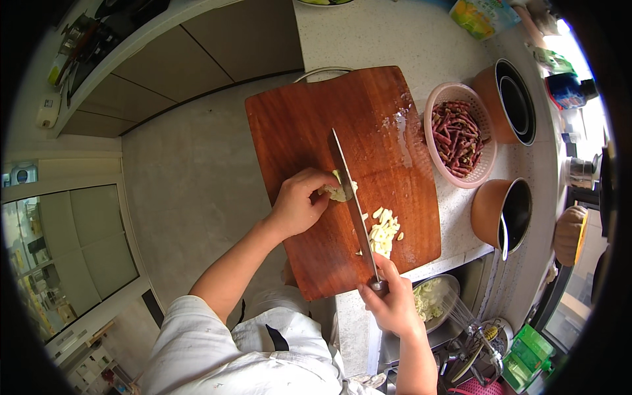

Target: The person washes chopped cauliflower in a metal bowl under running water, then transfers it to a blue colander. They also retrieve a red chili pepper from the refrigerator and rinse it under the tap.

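My left hand [298, 202] pinches a pale piece of cauliflower [335, 193] against the wooden cutting board [321, 123]. In my right hand [394, 305] is the handle of a kitchen knife [359, 224]. Its long blade runs away from me across the board, passing right beside the cauliflower; whether its edge is in the piece, I cannot tell. Sliced pale pieces, apparently garlic [384, 232], lie in a small heap to the right of the blade, near my right hand. Part of the cauliflower is hidden by my fingers and the blade.
Right of the board stand a pink basket [431, 133] of cut purple beans [456, 138] and two orange-brown pots [486, 106], [486, 212]. Water streams from a faucet [481, 340] over a bowl of cauliflower [428, 301] in the sink [476, 276]. The board's left side overhangs the floor.
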